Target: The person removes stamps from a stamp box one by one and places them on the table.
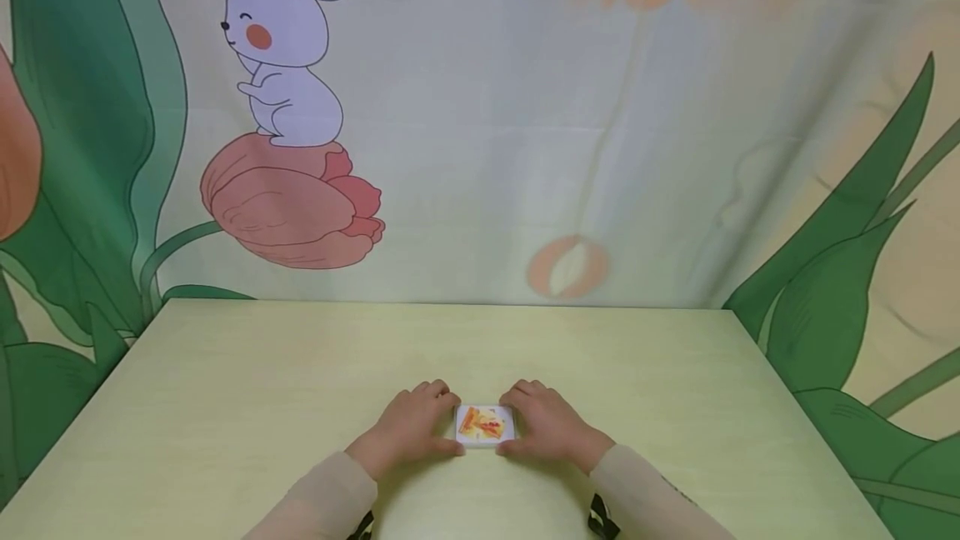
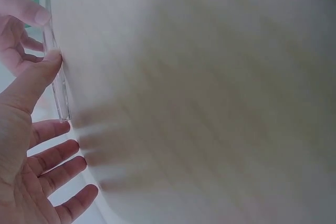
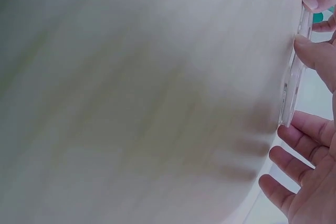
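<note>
A small flat rectangular case (image 1: 485,426) with clear edges and an orange and yellow picture on its white top lies on the table. At its left end my left hand (image 1: 412,423) holds it, thumb on the near edge and index finger at the far edge. My right hand (image 1: 551,423) grips the right end the same way. From the left wrist, the case (image 2: 62,98) shows edge-on as clear plastic, with the other fingers spread beside it. In the right wrist view, the thumb presses the near side of the case (image 3: 289,98).
The pale wooden table (image 1: 300,365) extends around both hands, its far edge meeting a printed cloth backdrop (image 1: 465,148). A rabbit on a pink flower and large green leaves are printed on that cloth. Light sleeves (image 1: 322,498) cover both forearms.
</note>
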`<state>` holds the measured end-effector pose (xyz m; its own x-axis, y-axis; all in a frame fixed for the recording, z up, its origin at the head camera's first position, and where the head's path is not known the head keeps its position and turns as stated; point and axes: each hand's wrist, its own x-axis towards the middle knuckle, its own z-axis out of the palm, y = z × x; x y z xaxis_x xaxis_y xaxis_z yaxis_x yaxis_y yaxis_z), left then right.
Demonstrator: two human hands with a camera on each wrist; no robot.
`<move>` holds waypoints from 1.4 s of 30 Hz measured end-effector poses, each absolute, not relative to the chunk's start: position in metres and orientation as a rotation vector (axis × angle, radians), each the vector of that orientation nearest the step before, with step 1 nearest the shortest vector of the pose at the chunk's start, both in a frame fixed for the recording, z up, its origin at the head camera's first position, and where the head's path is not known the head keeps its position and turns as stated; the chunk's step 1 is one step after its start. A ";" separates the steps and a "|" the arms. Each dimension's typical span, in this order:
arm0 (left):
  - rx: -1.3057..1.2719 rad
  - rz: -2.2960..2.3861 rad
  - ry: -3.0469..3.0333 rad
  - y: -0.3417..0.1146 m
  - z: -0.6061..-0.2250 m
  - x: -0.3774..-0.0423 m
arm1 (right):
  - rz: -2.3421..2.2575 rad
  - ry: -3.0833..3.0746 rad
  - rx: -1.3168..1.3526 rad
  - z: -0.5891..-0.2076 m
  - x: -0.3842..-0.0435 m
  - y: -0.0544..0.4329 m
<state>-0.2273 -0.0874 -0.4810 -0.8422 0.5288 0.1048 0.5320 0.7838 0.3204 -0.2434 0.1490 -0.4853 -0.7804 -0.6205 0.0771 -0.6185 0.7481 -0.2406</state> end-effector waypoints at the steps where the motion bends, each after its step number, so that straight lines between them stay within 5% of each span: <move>1: -0.879 -0.538 -2.961 -0.087 -0.481 -0.227 | -0.400 2.929 -1.038 -0.485 -0.243 0.149; 42: -0.932 -0.525 -2.972 -0.090 -0.473 -0.233 | -0.426 2.901 -1.100 -0.479 -0.243 0.151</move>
<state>-0.2331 -0.0900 -0.4730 -0.8256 0.5583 0.0819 0.5526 0.7705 0.3178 -0.2431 0.1514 -0.4790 -0.7531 -0.6522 0.0863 -0.6495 0.7161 -0.2555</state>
